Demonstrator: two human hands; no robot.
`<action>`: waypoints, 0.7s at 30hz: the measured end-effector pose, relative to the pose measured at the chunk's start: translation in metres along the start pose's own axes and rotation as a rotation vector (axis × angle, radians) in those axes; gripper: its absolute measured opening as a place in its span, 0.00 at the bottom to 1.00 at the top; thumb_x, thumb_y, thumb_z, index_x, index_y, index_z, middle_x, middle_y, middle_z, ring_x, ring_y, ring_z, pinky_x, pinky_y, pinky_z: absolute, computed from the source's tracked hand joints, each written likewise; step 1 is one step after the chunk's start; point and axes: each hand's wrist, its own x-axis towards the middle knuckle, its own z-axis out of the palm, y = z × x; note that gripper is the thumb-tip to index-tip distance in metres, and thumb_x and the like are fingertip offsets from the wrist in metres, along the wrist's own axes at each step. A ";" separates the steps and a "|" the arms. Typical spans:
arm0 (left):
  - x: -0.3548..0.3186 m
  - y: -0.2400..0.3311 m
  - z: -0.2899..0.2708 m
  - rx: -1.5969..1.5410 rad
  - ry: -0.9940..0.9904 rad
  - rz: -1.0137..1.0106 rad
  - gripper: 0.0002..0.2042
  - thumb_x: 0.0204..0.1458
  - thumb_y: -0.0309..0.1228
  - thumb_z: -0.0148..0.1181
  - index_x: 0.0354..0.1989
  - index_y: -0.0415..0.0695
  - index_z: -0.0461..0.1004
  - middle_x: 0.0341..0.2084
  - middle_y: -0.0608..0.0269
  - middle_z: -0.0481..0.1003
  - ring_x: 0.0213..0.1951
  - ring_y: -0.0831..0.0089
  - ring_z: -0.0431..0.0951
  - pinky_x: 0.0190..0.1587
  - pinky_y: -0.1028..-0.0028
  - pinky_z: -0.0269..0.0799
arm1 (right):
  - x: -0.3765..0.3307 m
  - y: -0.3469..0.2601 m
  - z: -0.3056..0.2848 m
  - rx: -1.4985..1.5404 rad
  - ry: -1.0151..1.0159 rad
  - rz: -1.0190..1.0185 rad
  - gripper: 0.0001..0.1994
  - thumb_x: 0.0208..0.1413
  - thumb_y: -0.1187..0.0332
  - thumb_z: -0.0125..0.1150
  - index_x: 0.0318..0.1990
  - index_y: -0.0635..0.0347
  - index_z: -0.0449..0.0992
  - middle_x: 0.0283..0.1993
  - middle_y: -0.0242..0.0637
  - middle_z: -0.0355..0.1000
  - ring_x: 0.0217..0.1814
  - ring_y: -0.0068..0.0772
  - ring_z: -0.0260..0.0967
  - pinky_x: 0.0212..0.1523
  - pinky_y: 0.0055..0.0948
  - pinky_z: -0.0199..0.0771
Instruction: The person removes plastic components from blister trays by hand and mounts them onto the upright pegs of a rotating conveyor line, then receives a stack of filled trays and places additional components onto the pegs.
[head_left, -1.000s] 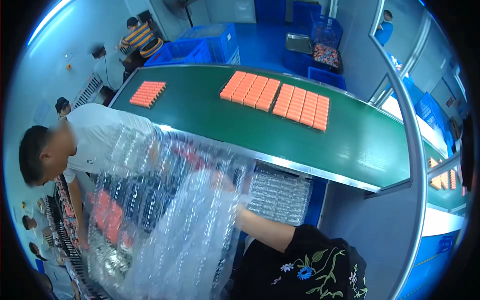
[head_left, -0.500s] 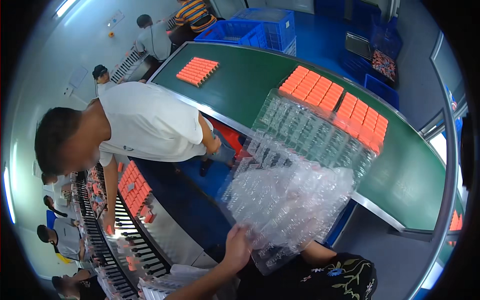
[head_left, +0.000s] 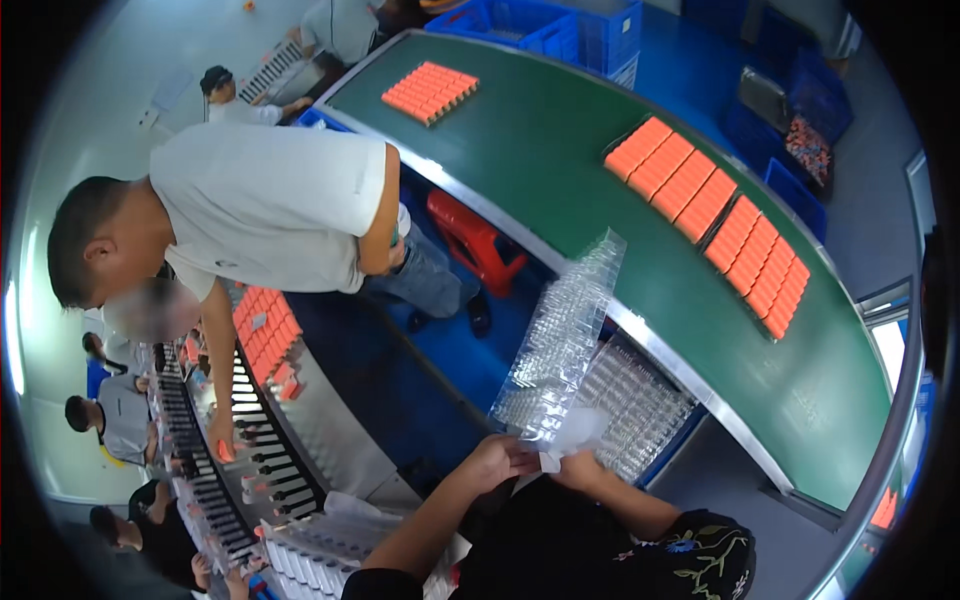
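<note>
In front of me, a clear plastic blister tray, possibly several nested together, stands steeply tilted above the green conveyor's near edge. My left hand is closed on its lower end. Close beside it is my right hand, at a whitish translucent film hanging against the tray's lower end; its fingers are partly covered by that film. More clear blister trays lie below, between my right arm and the conveyor.
Blocks of orange cylinders sit on the green conveyor. A co-worker in a white shirt reaches over the slatted line at left. A red stool stands by the conveyor. White trays lie at lower left.
The broad spread of clear trays and film has swung up on edge, off the conveyor and the orange cylinders. My right hand has come into sight, and the trays below are uncovered.
</note>
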 end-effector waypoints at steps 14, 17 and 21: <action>-0.064 -0.021 -0.112 -0.030 0.426 -0.233 0.23 0.68 0.43 0.42 0.58 0.34 0.70 0.55 0.44 0.78 0.52 0.53 0.80 0.54 0.55 0.76 | 0.155 0.137 0.072 0.552 0.689 0.494 0.13 0.61 0.70 0.64 0.49 0.66 0.72 0.45 0.44 0.75 0.48 0.35 0.72 0.52 0.36 0.73; -0.053 -0.022 -0.111 -0.047 0.434 -0.125 0.22 0.68 0.39 0.41 0.58 0.30 0.68 0.55 0.39 0.77 0.49 0.48 0.80 0.52 0.54 0.78 | 0.191 0.358 0.096 0.613 0.871 0.865 0.19 0.55 0.70 0.66 0.53 0.67 0.75 0.46 0.49 0.79 0.48 0.42 0.78 0.52 0.41 0.76; -0.049 -0.026 -0.101 0.104 0.559 0.057 0.16 0.67 0.29 0.44 0.49 0.28 0.74 0.42 0.41 0.81 0.39 0.52 0.85 0.43 0.60 0.84 | 0.257 0.502 0.037 -0.013 1.211 0.938 0.25 0.57 0.64 0.64 0.62 0.62 0.72 0.56 0.45 0.78 0.60 0.46 0.74 0.61 0.42 0.74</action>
